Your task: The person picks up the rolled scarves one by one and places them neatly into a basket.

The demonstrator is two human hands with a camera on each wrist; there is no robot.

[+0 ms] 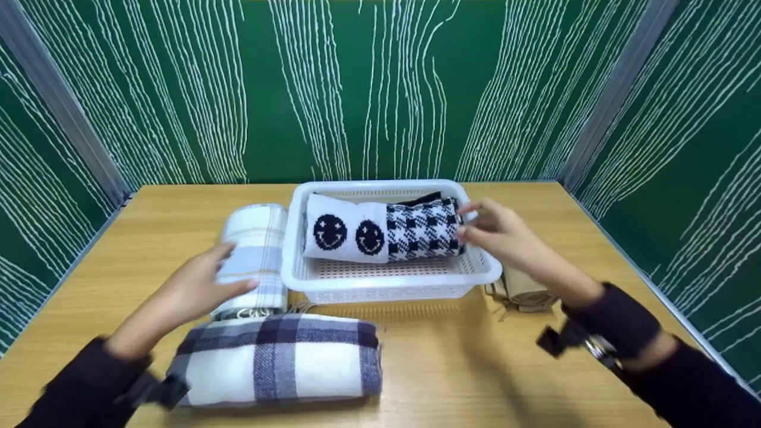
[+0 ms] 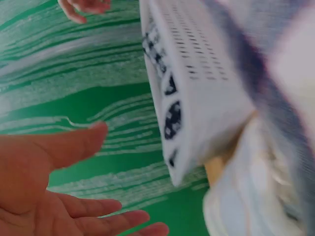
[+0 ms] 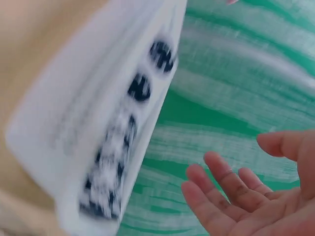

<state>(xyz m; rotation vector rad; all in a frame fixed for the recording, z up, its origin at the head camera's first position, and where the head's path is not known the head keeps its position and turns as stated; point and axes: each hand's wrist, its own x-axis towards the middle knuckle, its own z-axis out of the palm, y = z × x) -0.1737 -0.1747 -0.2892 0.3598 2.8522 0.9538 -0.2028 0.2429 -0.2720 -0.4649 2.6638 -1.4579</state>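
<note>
Patterned cloth (image 1: pixel 348 229), smiley faces at left and houndstooth at right, lies inside the white basket (image 1: pixel 380 280) on the worktop (image 1: pixel 428 368). Right hand (image 1: pixel 505 235): grip spread, at the basket's right end, near the houndstooth; the wrist view shows fingers apart from the basket. Left hand (image 1: pixel 199 288): grip spread, thumb well away from fingers, beside the pale plaid roll (image 1: pixel 261 235); contact cannot be told. Dark plaid roll (image 1: pixel 315 362) lies in front; tan cloth (image 1: pixel 526 290) sits right of the basket. Green walls (image 1: pixel 410 119) carry white lines.
</note>
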